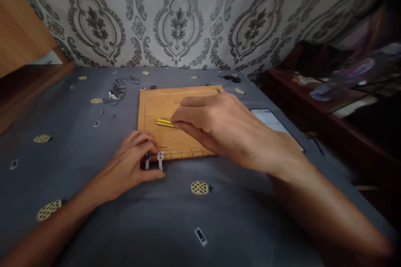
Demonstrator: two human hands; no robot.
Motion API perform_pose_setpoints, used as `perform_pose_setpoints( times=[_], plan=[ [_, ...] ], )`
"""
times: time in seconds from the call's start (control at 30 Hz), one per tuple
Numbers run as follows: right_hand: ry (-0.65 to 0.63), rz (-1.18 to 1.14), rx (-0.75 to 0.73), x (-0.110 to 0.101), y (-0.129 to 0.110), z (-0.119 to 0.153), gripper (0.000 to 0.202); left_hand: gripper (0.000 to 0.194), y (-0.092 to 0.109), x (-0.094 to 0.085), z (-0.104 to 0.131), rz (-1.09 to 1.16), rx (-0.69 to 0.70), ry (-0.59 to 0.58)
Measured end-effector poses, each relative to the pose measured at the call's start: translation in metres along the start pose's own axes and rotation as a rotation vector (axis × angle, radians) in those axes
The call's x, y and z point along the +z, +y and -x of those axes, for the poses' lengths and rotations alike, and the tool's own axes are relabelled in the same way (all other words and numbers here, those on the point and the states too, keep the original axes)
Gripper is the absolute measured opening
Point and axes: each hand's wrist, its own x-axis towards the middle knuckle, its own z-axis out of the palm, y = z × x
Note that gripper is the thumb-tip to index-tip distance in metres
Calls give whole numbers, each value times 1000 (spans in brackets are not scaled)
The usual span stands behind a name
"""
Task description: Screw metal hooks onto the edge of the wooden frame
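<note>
A light wooden board (156,137) with a raised border lies flat on the cloth, a row of small dark holes along its near edge. At its near left corner sits a small pale metal bracket (160,160) with two prongs over the edge. My left hand (134,158) is around this bracket, the thumb near its lower end and the fingers curled at the board's corner. Above the board my right hand (209,123) pinches a yellow pencil (164,122) with dark stripes. Its hidden end is inside my fingers, and its visible end points left.
Behind the board's left side lies a heap of small metal hardware (117,89), with loose bits near it. A phone (272,121) lies right of the board. Black-handled scissors (232,78) are at the back. A plastic bottle (347,73) lies beyond the right edge.
</note>
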Motion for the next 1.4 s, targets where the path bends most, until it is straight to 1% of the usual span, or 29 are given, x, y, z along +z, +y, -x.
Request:
perform_pose_setpoints(
  times=[0.07, 0.13, 0.3, 0.4, 0.47, 0.57, 0.63, 0.7, 0.77, 0.9, 1.0, 1.07, 1.2, 1.3, 1.4],
  plan=[
    [-76, 13, -10, 12, 6, -3, 27, 31, -1, 1, 1, 8, 18, 10],
    [-123, 40, -12, 23, 8, -3, 25, 33, -2, 2, 2, 12, 31, 20],
    [-235, 124, -44, 38, 11, -9, 27, 32, -2, 2, 1, 27, 29, 9],
    [-210, 54, -70, 47, 13, -12, 27, 32, 0, 1, 0, 25, 24, 10],
    [-175, -4, -47, 53, 12, -14, 23, 34, 3, 0, 0, 26, 17, 9],
    [-160, -89, -20, 61, 9, -24, 20, 39, 6, 0, -1, 34, 3, 19],
    [-165, -128, -34, 67, 6, -36, 19, 41, 7, 0, -2, 55, -19, 12],
    [-174, -124, -67, 74, 2, -54, 18, 43, 8, 0, -2, 58, -45, 14],
    [-196, -100, -106, 84, -3, -77, 19, 43, 9, -1, -2, 42, -69, 26],
    [-253, -22, -139, 108, -14, -125, 13, 42, 13, -3, -1, 6, -93, 21],
    [-264, 40, -123, 126, -21, -155, 25, 45, 13, -3, -2, 6, -94, 20],
    [-253, 66, -115, 136, -23, -170, 32, 45, 12, -2, -2, -1, -85, 21],
    [-275, 99, -108, 150, -24, -185, 36, 42, 12, -3, -1, -21, -88, 25],
    [-315, 104, -94, 158, -23, -187, 35, 40, 11, -3, -2, -12, -88, 17],
    [-337, 76, -83, 161, -23, -184, 36, 37, 8, 1, -2, 8, -55, 14]
  ],
)
